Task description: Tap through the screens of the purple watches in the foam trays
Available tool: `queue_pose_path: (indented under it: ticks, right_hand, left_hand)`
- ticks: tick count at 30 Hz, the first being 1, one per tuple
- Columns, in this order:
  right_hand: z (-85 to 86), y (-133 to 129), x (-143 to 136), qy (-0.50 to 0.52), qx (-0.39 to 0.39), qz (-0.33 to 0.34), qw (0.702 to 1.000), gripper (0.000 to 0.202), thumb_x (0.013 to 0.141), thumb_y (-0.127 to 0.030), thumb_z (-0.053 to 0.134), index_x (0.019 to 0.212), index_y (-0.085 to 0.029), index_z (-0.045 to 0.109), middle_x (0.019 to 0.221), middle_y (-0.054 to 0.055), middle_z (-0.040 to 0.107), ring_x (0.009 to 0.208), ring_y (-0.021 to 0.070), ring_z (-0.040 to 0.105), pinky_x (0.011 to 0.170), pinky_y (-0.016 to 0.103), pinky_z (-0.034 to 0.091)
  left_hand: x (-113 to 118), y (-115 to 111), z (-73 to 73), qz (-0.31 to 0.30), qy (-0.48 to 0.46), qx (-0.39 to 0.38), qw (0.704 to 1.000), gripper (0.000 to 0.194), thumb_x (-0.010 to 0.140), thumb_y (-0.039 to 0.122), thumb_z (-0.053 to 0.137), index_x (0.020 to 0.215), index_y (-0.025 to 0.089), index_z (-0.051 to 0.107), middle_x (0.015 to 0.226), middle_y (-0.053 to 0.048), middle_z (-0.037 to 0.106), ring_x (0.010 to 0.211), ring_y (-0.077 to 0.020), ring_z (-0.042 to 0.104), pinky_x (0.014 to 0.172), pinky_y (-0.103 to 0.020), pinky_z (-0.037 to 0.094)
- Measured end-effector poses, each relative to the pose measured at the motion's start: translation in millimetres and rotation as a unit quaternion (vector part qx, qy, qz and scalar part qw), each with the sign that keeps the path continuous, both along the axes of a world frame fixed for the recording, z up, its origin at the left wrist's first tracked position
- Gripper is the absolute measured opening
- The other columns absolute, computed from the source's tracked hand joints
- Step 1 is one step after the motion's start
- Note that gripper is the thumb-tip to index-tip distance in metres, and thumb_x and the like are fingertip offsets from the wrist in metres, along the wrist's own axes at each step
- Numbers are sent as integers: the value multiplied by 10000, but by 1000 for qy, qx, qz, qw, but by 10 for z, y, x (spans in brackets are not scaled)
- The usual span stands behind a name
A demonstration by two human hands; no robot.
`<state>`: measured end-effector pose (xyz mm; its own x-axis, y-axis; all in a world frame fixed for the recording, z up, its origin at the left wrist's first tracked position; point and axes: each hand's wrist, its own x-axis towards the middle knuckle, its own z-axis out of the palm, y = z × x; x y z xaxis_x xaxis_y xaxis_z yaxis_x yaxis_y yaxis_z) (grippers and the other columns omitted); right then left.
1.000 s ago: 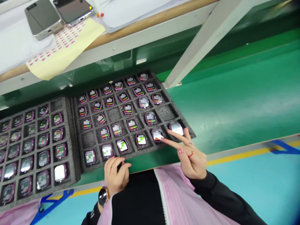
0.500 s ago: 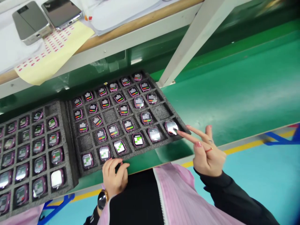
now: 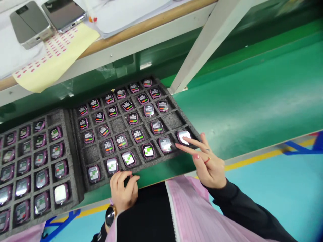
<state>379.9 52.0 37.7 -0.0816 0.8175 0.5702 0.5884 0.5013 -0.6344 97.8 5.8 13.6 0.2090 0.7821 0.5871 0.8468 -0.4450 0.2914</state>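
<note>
A dark grey foam tray holds several smartwatch bodies with purple cases and lit screens, each in its own square compartment. My right hand is at the tray's front right corner, index and middle fingers stretched out and the thumb apart. Its fingertips are over the corner watch and near the watch beside it; I cannot tell whether they touch. My left hand rests by the tray's front edge, loosely bent, thumb apart from the fingers, holding nothing visible. Just above it is a watch with a pale screen.
A second foam tray of similar watches adjoins on the left. Behind, a raised shelf carries a grey box-like device, a phone-like device and a yellow sticker sheet. A white post stands behind the tray's right side.
My right hand has moved left, its fingers shifting from the corner watch toward the neighbouring one. My left hand stays where it was.
</note>
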Motion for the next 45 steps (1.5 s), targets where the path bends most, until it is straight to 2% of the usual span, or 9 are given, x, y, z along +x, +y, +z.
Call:
queue_pose_path:
  ticks: [6, 12, 16, 22, 25, 30, 35, 39, 45]
  right_hand:
    - [-11, 56, -59, -23, -17, 82, 996, 527, 1010, -66, 418, 1487, -255, 539, 1171, 47, 722, 1290, 301, 562, 1236, 651, 194]
    - [31, 225, -142, -3, 12, 49, 999, 509, 1030, -80, 404, 1476, -272, 554, 1195, 48, 716, 1254, 304, 589, 1224, 667, 217]
    - [71, 383, -225, -21, 1, 50, 999, 494, 1051, -85, 396, 1489, -265, 534, 1240, 47, 694, 1291, 280, 557, 1241, 615, 221]
    - [24, 520, -258, -105, -25, 54, 993, 437, 1068, -104, 378, 1470, -168, 537, 1277, 106, 671, 1358, 318, 484, 1219, 673, 212]
    - [33, 537, -283, -114, -40, 64, 991, 411, 1073, -113, 361, 1436, -135, 553, 1267, 124, 675, 1363, 325, 474, 1212, 694, 188]
    - [112, 544, -460, -110, -48, 132, 984, 392, 1067, -99, 365, 1400, -152, 564, 1319, 111, 648, 1409, 309, 419, 1231, 678, 120]
    - [128, 568, -629, -139, -58, 197, 969, 400, 1069, -93, 362, 1444, -101, 500, 1335, 116, 638, 1425, 327, 388, 1210, 706, 167]
    - [151, 592, -700, -146, -70, 205, 965, 369, 1082, -110, 348, 1398, -51, 529, 1300, 146, 654, 1412, 351, 400, 1176, 754, 191]
    - [233, 611, -1008, -119, -47, 238, 963, 371, 1095, -124, 324, 1361, -24, 563, 1316, 161, 644, 1397, 333, 428, 1205, 702, 205]
  left_hand:
    - [-15, -25, -28, -3, -3, -5, 1000, 221, 837, 35, 660, 877, 239, 735, 999, -61, 642, 1002, -227, 575, 977, -395, 472]
    - [-28, -23, -25, -11, -6, -3, 1000, 214, 852, 41, 637, 878, 232, 731, 1004, -64, 638, 1001, -230, 571, 979, -397, 466]
    - [-10, -11, -11, -9, -7, 5, 1000, 214, 855, 34, 625, 868, 225, 722, 987, -63, 642, 987, -229, 570, 973, -393, 462]
    - [10, -27, -25, 2, -20, 10, 1000, 223, 855, 25, 617, 865, 227, 712, 974, -53, 658, 984, -217, 575, 978, -384, 471]
    - [13, -40, -43, 8, -26, 5, 1000, 223, 863, 30, 612, 875, 231, 708, 980, -47, 663, 996, -209, 585, 992, -383, 479]
    - [20, -30, -50, 6, -30, 9, 999, 226, 868, 30, 599, 875, 233, 696, 970, -42, 665, 990, -196, 590, 996, -373, 486]
    - [18, -31, -30, 6, -38, 8, 999, 230, 870, 23, 581, 873, 226, 688, 962, -43, 677, 984, -190, 596, 996, -368, 485]
    - [11, -38, -13, -1, -34, 11, 999, 229, 865, 21, 577, 866, 224, 684, 955, -39, 687, 974, -184, 604, 992, -358, 493]
    - [-10, -25, 9, -5, -37, 12, 999, 243, 862, 12, 566, 852, 225, 682, 961, -32, 696, 967, -178, 612, 979, -349, 501]
